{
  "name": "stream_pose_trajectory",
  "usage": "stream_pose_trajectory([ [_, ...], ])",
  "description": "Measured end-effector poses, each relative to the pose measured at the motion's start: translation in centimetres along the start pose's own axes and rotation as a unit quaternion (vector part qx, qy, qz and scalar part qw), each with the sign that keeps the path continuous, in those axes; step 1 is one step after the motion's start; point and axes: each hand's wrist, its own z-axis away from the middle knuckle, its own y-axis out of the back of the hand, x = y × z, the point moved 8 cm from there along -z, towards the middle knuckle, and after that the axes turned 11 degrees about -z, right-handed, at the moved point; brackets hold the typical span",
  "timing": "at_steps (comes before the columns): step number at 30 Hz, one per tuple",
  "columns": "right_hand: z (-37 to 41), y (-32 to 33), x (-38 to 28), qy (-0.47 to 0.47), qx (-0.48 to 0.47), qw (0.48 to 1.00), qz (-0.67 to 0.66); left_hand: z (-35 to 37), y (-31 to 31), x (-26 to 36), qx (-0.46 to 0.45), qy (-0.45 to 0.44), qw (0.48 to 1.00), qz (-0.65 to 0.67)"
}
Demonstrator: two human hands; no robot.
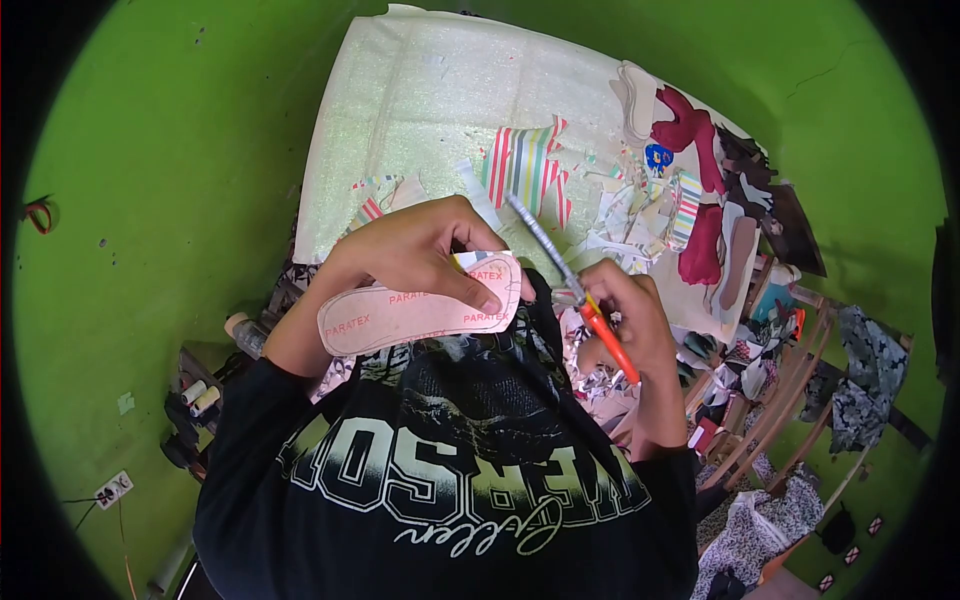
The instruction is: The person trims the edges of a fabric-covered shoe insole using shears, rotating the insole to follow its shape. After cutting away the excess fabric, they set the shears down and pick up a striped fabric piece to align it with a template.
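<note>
My left hand [440, 250] pinches a pale insole-shaped piece [360, 322], thumb on top near its wide end. Red "PARATEX" lettering repeats across its face, and a drawn line runs close to its edge. A bit of striped material shows at the top of the piece. In my right hand [640, 318] is a pair of scissors [545, 243] with orange handles, the blades pointing up and away towards the table. The blades sit to the right of the insole piece, apart from it.
Ahead stands a table with a whitish sheet [400, 110]. On it lie striped cloth scraps [525, 168], a blue roll [658, 156], maroon pieces [684, 120] and stacked pale insole shapes [636, 100]. A wooden rack [775, 400] with fabrics is at right; green walls surround everything.
</note>
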Motion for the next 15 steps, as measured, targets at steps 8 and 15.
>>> stream_pose_trajectory([
  [8,-3.1,-2.7,2.0,0.121,0.182,0.885,-0.412,-1.1,3.1,-0.9,0.314,-0.074,0.943,0.082],
  [15,-4.6,-4.8,3.2,0.088,0.256,0.876,-0.398,0.1,5.0,-2.6,0.469,-0.085,0.873,0.103],
])
